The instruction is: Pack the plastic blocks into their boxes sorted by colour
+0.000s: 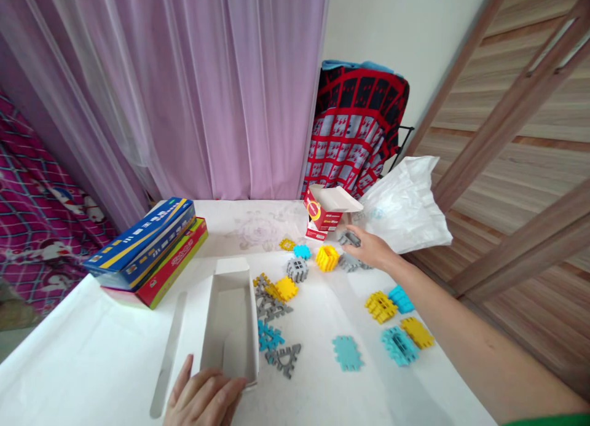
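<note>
My left hand (203, 396) rests at the near end of an open white cardboard box (230, 318), fingers curled against its edge. My right hand (369, 248) reaches far across the white table (92, 364) and its fingers close on a grey plastic block (350, 238), next to more grey pieces (351, 263). Yellow, cyan and grey interlocking blocks lie scattered between the hands: a yellow cube (327, 257), a grey cube (297, 269), flat cyan pieces (347, 352) and grey triangular pieces (284, 358).
Two stacked game boxes (147, 248) sit at the left. A small red and white carton (325, 214) stands open at the back, beside a crumpled clear plastic bag (405, 211). A pink curtain, a red patterned cloth and a wooden frame surround the table.
</note>
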`<state>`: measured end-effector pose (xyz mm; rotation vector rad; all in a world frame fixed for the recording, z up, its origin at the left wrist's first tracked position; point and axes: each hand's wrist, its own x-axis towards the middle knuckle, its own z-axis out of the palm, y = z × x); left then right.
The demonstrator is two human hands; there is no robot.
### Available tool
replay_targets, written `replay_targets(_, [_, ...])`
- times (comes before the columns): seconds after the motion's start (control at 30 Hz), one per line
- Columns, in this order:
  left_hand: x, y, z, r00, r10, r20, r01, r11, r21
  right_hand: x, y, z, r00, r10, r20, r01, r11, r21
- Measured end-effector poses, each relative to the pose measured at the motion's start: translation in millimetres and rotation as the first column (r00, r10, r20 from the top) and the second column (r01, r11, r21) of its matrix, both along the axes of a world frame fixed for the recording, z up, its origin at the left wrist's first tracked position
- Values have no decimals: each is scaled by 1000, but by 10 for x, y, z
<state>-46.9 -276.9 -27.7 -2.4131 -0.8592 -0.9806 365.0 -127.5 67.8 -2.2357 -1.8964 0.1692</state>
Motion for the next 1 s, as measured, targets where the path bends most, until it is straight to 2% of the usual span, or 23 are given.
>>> replay_targets(0.07, [29, -32, 79, 1000, 18, 7, -18, 1000, -26, -404, -93, 30, 971, 210, -110, -205, 977, 55])
replay_targets(0.13, [52, -67, 109, 999, 37, 33, -35, 998, -55, -830, -194, 28, 909, 376, -182, -367, 927, 83])
replay_targets(0.27, [71, -126, 74, 992, 51, 111, -33, 987, -157, -1537, -308, -71, 718, 667, -196, -661, 743, 106])
replay_targets(0.37, [75, -146, 38, 987, 65, 146, -36, 981, -190, -1849, -305, -172, 608, 778, -161, -774, 625, 97])
replay_targets(0.57, [98, -166, 24, 982, 88, 166, -50, 974, -220, -2140, -262, -262, 516, 845, -140, -844, 529, 81])
replay_targets(0.67, [108, -172, 22, 980, 90, 175, -53, 977, -208, -2241, -223, -257, 494, 860, -128, -859, 505, 84])
replay_targets(0.77, [114, -174, 24, 981, 92, 173, -56, 977, -205, -2300, -192, -240, 519, 854, -24, -851, 520, 75])
replay_targets(0.87, [114, -170, 25, 980, 99, 172, -61, 975, -212, -2258, -220, -244, 595, 798, 93, -803, 586, 113])
replay_targets(1.0, [100, -160, 23, 984, 95, 150, -67, 981, -183, -2007, -356, -342, 696, 714, 73, -713, 676, 188])
